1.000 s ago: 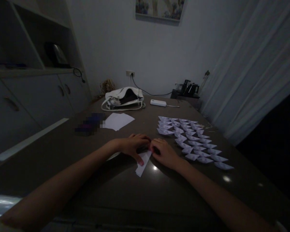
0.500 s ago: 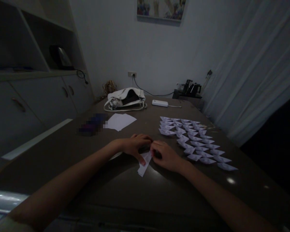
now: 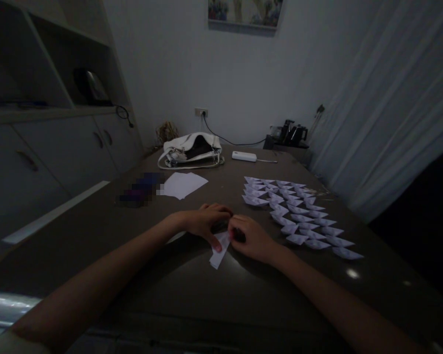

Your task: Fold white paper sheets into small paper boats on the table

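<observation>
A small folded white paper (image 3: 219, 256) lies slantwise on the brown table in front of me. My left hand (image 3: 205, 223) reaches over it from the left, its thumb pressing on the paper and its fingers arched toward the far end. My right hand (image 3: 251, 238) is closed, its curled fingers pinching at the paper's right edge near the left fingertips. Both hands hide the far part of the paper. To the right, several folded paper boats (image 3: 299, 216) stand in rows. Loose white paper sheets (image 3: 184, 185) lie in a fanned pile beyond my left hand.
A white handbag (image 3: 192, 150) sits at the table's (image 3: 192, 305) far side, beside a white power bank (image 3: 244, 156) with a short cable. At the left lies a blurred dark object (image 3: 142, 189). Farther back on the right, a black kettle (image 3: 297, 135) stands on a side stand.
The view has shifted very slightly. Both hands and the folded paper hold nearly the same position, with the right fingers a touch farther left.
</observation>
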A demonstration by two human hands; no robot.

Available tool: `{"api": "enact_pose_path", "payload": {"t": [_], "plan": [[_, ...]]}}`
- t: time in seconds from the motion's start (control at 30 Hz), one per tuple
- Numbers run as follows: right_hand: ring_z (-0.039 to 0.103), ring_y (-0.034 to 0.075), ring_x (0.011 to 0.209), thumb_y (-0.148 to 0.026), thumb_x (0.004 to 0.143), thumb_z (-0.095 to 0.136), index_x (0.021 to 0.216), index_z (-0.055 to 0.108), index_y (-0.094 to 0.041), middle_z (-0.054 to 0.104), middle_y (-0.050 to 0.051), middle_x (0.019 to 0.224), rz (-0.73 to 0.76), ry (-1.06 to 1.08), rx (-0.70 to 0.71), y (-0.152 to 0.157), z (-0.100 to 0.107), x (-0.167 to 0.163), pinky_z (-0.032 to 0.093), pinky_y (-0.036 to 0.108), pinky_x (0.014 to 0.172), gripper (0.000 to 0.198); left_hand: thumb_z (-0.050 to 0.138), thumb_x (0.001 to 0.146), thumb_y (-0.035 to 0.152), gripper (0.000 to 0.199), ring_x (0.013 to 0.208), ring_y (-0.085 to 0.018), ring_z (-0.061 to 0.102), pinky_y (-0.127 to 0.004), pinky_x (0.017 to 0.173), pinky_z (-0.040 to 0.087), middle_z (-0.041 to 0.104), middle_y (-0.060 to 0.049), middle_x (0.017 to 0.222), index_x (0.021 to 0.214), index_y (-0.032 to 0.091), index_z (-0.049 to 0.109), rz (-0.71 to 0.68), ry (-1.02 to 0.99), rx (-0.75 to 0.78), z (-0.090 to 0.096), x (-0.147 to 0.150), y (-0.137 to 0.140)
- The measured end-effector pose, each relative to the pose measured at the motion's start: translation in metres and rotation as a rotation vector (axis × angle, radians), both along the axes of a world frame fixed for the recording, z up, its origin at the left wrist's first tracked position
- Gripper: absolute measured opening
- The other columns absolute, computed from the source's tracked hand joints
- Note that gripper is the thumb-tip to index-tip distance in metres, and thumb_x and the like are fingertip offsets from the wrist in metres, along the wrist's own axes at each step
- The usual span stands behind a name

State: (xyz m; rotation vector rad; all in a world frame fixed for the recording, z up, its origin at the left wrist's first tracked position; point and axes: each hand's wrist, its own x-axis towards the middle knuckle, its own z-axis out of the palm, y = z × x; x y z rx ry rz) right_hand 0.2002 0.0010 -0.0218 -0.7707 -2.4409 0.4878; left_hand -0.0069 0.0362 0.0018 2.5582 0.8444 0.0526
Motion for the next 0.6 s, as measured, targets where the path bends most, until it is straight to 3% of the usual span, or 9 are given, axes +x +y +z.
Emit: {"api": "enact_pose_path", "payload": {"t": [0.07,0.13,0.27,0.37,0.53,0.6], "plan": [[0.052,0.016,0.075,-0.005,0.069,0.064,0.073,0.050,-0.020,0.054,-0.002,0.077,0.123,-0.016,-0.031,-0.007,0.003,-0.004,0.037,0.026,0.071,0.021,0.075,0.066,0.058,0.078,0.136,-0.037,0.031,-0.056,0.110,0.019,0.039,-0.013,0.147,0.131,0.023,0.049,0.007,0.005,-0.007,0.001,0.001,0.000],[0.052,0.016,0.078,-0.004,0.070,0.064,0.074,0.050,-0.020,0.055,-0.001,0.078,0.149,-0.025,-0.040,-0.010,0.004,-0.006,0.037,0.027,0.074,0.021,0.076,0.066,0.058,0.079,0.136,-0.037,0.031,-0.056,0.110,0.019,0.038,-0.013,0.147,0.131,0.023,0.049,0.009,0.010,-0.012,0.002,0.001,-0.001],[0.051,0.017,0.077,0.002,0.068,0.057,0.073,0.049,-0.019,0.054,0.000,0.077,-0.042,-0.043,0.005,0.002,0.002,0.001,0.036,0.027,0.070,0.024,0.076,0.066,0.058,0.076,0.136,-0.035,0.031,-0.054,0.110,0.019,0.039,-0.012,0.146,0.129,0.024,0.050,0.004,0.004,-0.005,0.002,0.001,-0.001],[0.051,0.017,0.076,0.005,0.067,0.055,0.073,0.049,-0.019,0.054,0.001,0.077,-0.090,-0.038,0.025,0.007,0.001,0.004,0.036,0.027,0.068,0.025,0.077,0.066,0.058,0.072,0.136,-0.035,0.031,-0.054,0.110,0.019,0.039,-0.011,0.146,0.125,0.026,0.053,0.003,0.000,0.004,0.002,0.001,-0.002],[0.052,0.016,0.076,-0.007,0.072,0.067,0.075,0.052,-0.019,0.055,-0.001,0.077,0.127,-0.009,-0.029,-0.007,0.000,-0.004,0.037,0.026,0.070,0.019,0.076,0.067,0.058,0.075,0.136,-0.035,0.031,-0.055,0.110,0.019,0.039,-0.013,0.146,0.128,0.023,0.050,0.012,0.010,-0.003,0.004,0.002,-0.003],[0.051,0.016,0.075,-0.006,0.072,0.065,0.075,0.052,-0.019,0.055,-0.002,0.076,0.120,-0.016,-0.035,-0.008,0.000,-0.005,0.037,0.026,0.070,0.020,0.076,0.067,0.058,0.075,0.136,-0.035,0.031,-0.055,0.110,0.019,0.039,-0.013,0.146,0.128,0.023,0.050,0.010,0.007,-0.003,0.004,0.002,-0.003]]}}
